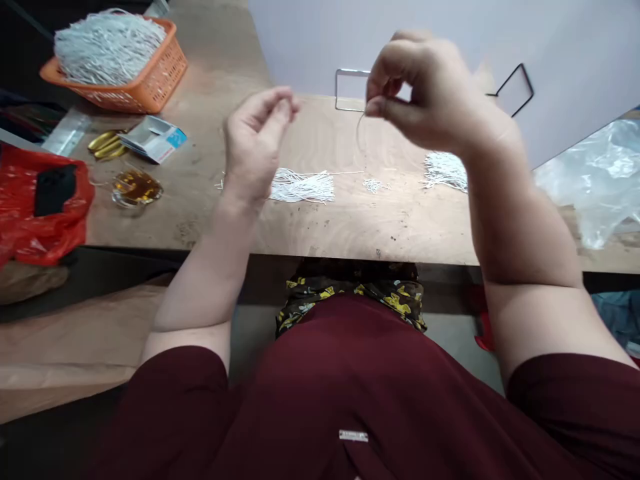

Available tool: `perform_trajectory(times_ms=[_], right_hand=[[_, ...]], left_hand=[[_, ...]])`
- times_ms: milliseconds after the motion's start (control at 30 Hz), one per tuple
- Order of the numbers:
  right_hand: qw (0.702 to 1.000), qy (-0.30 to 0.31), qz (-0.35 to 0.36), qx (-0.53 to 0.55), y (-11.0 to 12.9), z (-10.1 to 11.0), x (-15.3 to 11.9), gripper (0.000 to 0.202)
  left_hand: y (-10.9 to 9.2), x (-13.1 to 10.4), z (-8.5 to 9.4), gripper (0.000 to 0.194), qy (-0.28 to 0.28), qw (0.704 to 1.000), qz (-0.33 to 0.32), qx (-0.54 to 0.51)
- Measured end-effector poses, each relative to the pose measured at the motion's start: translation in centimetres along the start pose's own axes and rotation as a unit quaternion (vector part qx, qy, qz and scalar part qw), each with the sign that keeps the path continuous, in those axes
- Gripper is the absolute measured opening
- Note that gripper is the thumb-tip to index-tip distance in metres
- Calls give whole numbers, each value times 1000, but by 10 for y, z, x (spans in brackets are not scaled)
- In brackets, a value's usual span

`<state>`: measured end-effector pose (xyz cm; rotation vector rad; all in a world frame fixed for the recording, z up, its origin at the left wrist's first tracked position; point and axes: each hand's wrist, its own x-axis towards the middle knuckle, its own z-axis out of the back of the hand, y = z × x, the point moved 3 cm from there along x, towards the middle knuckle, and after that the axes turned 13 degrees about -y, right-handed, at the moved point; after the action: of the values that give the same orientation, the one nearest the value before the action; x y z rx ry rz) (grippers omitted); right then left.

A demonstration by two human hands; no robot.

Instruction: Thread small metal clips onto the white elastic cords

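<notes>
Both hands are raised over the bench (310,230) as I watch remotely, the left hand (257,137) half-curled, thumb close to its fingertips; I can't tell whether anything is pinched there. Its forearm slants up from the lower left, crossing in front of a white bundle (304,187). Beyond that, between the forearms, lies a small pile of short pieces (373,185). Farther right, the right hand (423,87) pinches a thin strand (358,133) that hangs in a curve, wrist bent inward, forearm beside a second bundle (447,171). I judge the step to be handling one strand; the next move seems to call for a steady right pinch.
</notes>
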<state>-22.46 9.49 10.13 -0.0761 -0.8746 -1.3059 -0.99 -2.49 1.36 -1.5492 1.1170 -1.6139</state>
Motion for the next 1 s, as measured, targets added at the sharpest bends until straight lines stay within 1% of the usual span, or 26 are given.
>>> perform_trajectory(times_ms=[33,67,133,167,233,267,333,400,433,500,533,600,700,800,867,933,1000], right_hand=[[1000,9,10,0,7,-6,-2,5],[1000,13,16,-2,11,-11,-5,5],[1000,13,19,7,13,-20,-10,7],[999,12,17,23,10,-23,-14,7],[997,22,2,68,-4,-30,-24,9],[996,29,-16,87,-17,-35,-32,8],[992,39,-72,92,-51,-47,-53,7],[989,29,-138,46,-93,-62,-80,13],[987,27,-161,8,-114,-70,-95,17],[981,36,-177,-74,-146,-87,-123,27],[977,42,-181,-106,-157,-93,-136,32],[971,58,-178,-147,-168,-101,-154,39],[972,74,-146,-171,-161,-98,-169,42],[975,84,-110,-176,-143,-86,-180,38],[978,90,-88,-168,-128,-79,-191,36],[982,101,-58,-151,-112,-76,-207,42],[985,112,-22,-131,-95,-75,-228,52]], left_hand=[[-11,-12,-18,24,49,996,52,-59],[-18,-25,-33,22,78,988,102,-88],[-23,-49,-51,16,83,975,184,-95],[-22,-59,-55,14,75,970,215,-90],[-13,-75,-56,13,62,959,263,-81],[-7,-80,-53,12,65,954,283,-78],[4,-89,-46,10,82,942,317,-74],[12,-95,-39,8,96,933,339,-78],[15,-97,-36,11,97,930,346,-82],[19,-100,-33,17,93,926,356,-90],[21,-100,-32,18,91,924,359,-94],[23,-101,-31,18,90,921,365,-99],[27,-99,-32,13,79,917,377,-101],[32,-96,-31,13,56,917,383,-100],[35,-95,-31,14,51,917,382,-101],[39,-95,-31,14,49,916,384,-101],[42,-95,-32,14,48,915,388,-98]])
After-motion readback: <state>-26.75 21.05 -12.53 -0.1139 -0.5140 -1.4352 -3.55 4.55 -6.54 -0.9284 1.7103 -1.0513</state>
